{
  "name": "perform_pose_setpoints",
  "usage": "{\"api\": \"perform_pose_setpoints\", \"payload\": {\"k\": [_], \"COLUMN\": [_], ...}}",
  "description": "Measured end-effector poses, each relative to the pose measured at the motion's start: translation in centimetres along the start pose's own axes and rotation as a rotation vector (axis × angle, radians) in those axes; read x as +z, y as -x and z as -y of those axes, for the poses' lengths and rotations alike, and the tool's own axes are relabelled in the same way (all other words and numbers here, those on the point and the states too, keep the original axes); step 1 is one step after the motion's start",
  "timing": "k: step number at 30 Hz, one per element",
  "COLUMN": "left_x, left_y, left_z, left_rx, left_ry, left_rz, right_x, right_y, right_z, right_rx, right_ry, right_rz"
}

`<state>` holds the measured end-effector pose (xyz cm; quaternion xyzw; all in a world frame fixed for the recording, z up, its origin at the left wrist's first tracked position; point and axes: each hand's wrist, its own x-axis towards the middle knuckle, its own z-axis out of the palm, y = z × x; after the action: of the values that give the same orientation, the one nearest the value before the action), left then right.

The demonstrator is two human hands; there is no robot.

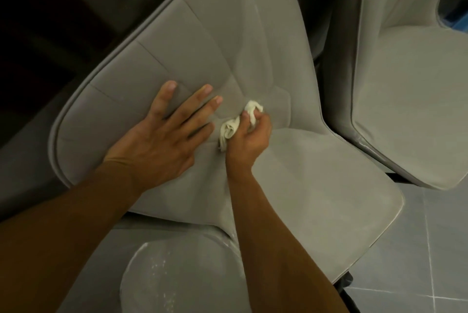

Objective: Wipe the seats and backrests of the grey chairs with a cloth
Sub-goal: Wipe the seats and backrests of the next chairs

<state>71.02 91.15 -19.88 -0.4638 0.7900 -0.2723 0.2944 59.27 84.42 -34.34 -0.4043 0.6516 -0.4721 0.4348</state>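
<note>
**Wiping the grey chairs: cloth is down in the crease**

So we're looking down at the grey chair (253, 166) in the middle. Its backrest (202, 34) leans off to the upper left and its seat (316, 173) runs out to the lower right.

Our left hand (162, 140) lies flat on the lower part of the backrest. The fingers are straight and spread, holding nothing, just resting on the padding.

Our right hand (249, 135) is curled tight round the cloth (229, 130), a small cream-white rag all bunched up. Bits of it poke out past the fingertips and on the thumb side. The cloth sits right on the seam where backrest meets seat, touching the upholstery, just beside the fingertips of the left hand.

A second chair (405, 85), same grey, stands just to the right, its seat edge close to the first one's. At the bottom, under our forearms, there's a third seat (177, 274), pale with white specks scattered over it. The floor (430, 249) at lower right is grey tile with light grout lines. The upper left corner is too dark for us to tell what's there
</note>
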Motion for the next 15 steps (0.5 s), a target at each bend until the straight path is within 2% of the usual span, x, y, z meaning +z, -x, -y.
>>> {"api": "perform_pose_setpoints", "payload": {"k": [4, 6, 9, 12, 15], "left_x": [-0.2, -0.1, -0.1, -0.1, 0.1], "left_y": [0.1, 0.1, 0.2, 0.1, 0.2], "left_z": [0.0, 0.0, -0.1, 0.0, -0.1], "left_rx": [0.002, -0.006, -0.02, -0.02, -0.011], "left_ry": [-0.023, -0.025, -0.001, 0.034, 0.046], "left_rz": [0.038, 0.03, 0.014, -0.003, -0.002], "right_x": [-0.7, -1.3, -2.2, -2.8, -2.4], "right_y": [-0.5, -1.1, -2.8, -6.0, -9.1], "right_z": [-5.1, -5.9, -6.9, -8.5, -9.6], "right_rx": [0.358, 0.407, 0.394, 0.538, 0.693], "right_ry": [0.125, 0.095, 0.063, 0.006, -0.22], "right_rz": [0.081, 0.067, -0.065, -0.235, -0.324]}}
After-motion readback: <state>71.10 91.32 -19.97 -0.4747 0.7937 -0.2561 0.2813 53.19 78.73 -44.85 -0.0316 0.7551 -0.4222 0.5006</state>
